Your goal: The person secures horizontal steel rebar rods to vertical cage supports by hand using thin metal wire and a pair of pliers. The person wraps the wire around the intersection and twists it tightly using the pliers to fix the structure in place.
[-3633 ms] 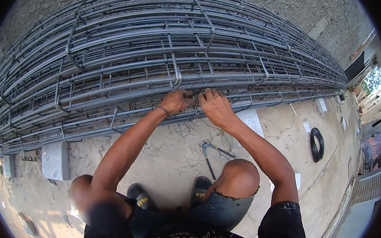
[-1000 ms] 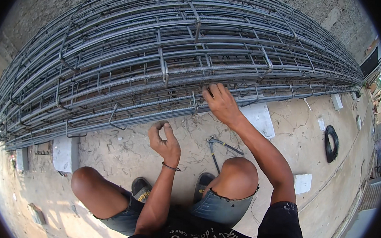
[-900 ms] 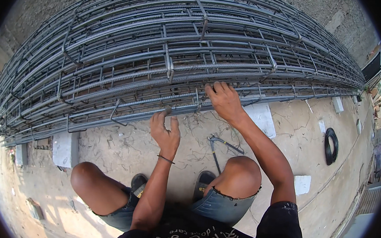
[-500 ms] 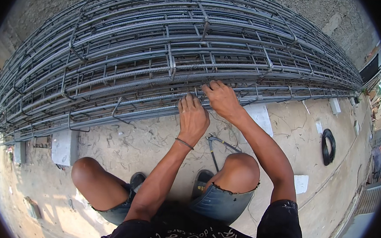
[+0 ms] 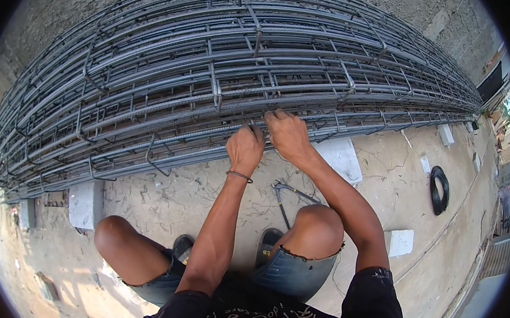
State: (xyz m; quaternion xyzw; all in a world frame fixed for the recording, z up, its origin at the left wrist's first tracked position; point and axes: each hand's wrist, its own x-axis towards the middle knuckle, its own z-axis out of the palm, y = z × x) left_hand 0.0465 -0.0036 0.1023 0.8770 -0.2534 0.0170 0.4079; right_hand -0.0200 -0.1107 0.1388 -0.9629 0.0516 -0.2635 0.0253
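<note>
A long stack of steel rebar cages [image 5: 170, 106] stretches across in front of me, with rectangular stirrups along the bars. My left hand [image 5: 245, 149] is closed at the near lower bars, its fingertips turned down and hidden. Close beside it on the right, my right hand [image 5: 287, 135] is also closed, fingers curled at the bars. Whatever is between the fingers of either hand is too small or hidden to make out. Long-handled pincers [image 5: 282, 190] lie with handles spread on the ground by my right knee.
Pale blocks [image 5: 85, 203] sit under the cages, another [image 5: 339, 159] right of my hands. A white block [image 5: 400, 243] rests beyond my right elbow. A coil of black wire [image 5: 439, 191] lies on the concrete floor [image 5: 375, 209] at right. Behind the cages is rough grey ground [image 5: 82, 5].
My left hand has shifted slightly left and its fingers have curled from a straighter pose. The right hand has moved a little left too. The whole view has shifted slightly.
</note>
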